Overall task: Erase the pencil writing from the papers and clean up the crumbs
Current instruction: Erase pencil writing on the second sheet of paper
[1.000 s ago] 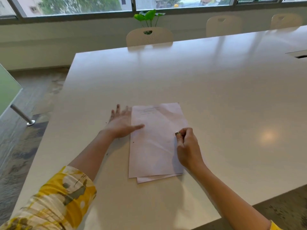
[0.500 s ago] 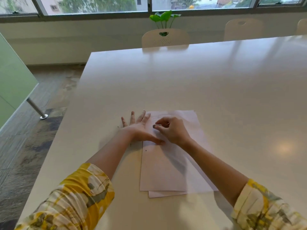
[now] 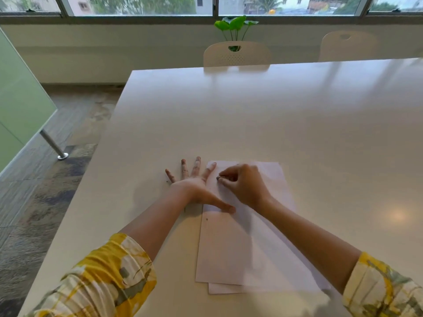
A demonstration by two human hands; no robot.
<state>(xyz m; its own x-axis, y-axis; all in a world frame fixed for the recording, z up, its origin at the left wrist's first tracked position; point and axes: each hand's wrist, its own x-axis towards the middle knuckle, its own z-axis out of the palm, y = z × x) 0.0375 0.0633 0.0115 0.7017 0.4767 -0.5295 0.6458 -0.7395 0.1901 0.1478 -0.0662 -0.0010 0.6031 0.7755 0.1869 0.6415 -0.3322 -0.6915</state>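
Table: white top (image 3: 263,115), glossy, window light reflected on its far part.
Papers: small stack (image 3: 231,250) near the table's near edge, top sheet slightly askew so a lower sheet's corner shows at the bottom; a sheet also sticks out along the right side.
Left hand: (image 3: 194,188) flat, fingers spread and straight; palm and outer fingers on the table just left of the stack, index fingertip and thumb lying on the top sheet's left edge, pinning it.
Right hand: (image 3: 245,184) fingers curled, pinching a small dark eraser (image 3: 218,178) against the top sheet near its upper left corner.
Eraser detail: mostly hidden by the fingertips; shape cannot be told.
Crumbs: one dark speck (image 3: 207,219) on the top sheet below the left thumb; another faint speck on the table beside the little finger.
Writing: none legible on the visible paper.
Sleeves: yellow patterned, both forearms bare.
Background: two pale chairs (image 3: 237,54) at the far side, green plant (image 3: 235,25) behind, windows above.
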